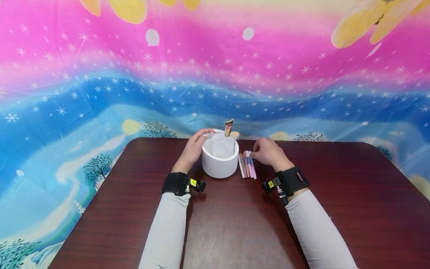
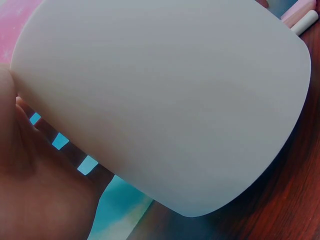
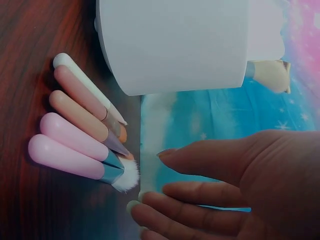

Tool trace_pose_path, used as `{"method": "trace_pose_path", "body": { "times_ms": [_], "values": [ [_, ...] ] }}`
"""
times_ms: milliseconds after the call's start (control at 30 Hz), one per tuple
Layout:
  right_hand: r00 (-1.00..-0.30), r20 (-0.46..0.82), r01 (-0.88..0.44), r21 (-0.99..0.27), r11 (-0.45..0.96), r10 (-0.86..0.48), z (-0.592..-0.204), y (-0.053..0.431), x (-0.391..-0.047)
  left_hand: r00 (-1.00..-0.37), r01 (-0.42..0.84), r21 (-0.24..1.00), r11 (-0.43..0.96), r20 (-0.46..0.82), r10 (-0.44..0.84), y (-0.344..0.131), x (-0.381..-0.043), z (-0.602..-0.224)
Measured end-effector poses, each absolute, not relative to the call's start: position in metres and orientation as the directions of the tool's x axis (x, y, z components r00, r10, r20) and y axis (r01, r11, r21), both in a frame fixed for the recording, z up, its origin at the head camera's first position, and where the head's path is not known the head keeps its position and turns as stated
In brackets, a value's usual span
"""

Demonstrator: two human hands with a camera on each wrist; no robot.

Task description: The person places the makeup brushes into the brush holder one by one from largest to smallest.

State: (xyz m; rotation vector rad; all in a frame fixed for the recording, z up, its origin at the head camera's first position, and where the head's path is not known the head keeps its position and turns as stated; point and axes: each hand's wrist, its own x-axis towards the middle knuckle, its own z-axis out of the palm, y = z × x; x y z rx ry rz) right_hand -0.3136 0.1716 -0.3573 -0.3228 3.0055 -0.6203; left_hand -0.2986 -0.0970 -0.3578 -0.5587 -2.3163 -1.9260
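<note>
A white round makeup brush holder (image 1: 220,167) with a petal-shaped divided top stands near the back of the table. My left hand (image 1: 195,146) holds its left side, thumb and fingers spread around the wall by the rim. In the left wrist view the holder's smooth wall (image 2: 165,105) fills most of the picture. Two brush heads, one a flat-topped makeup brush (image 1: 228,127), stick up from the back of the holder. To its right lie several makeup brushes (image 3: 75,155) side by side, handles toward me. Over their bristle ends is my right hand (image 1: 268,152), thumb and fingers apart with nothing between them.
The dark red wooden table (image 1: 221,228) extends toward me and to both sides. Behind its back edge hangs a colourful cloth (image 1: 215,74) with snowflakes and trees. A black wrist camera band sits on each wrist.
</note>
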Motion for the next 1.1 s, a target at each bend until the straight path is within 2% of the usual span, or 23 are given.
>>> {"method": "trace_pose_path", "body": {
  "times_ms": [533, 1100],
  "values": [
    [-0.963, -0.142, -0.158, -0.389, 0.908, -0.228, -0.362, 0.171, -0.314, -0.926, 0.337, 0.931, 0.141, 0.301, 0.228, -0.097, -0.300, -0.358],
    [-0.962, -0.153, -0.149, -0.397, 0.906, -0.225, -0.369, 0.170, -0.315, -0.929, 0.328, 0.932, 0.152, 0.290, 0.228, -0.097, -0.299, -0.358]
  ]
}}
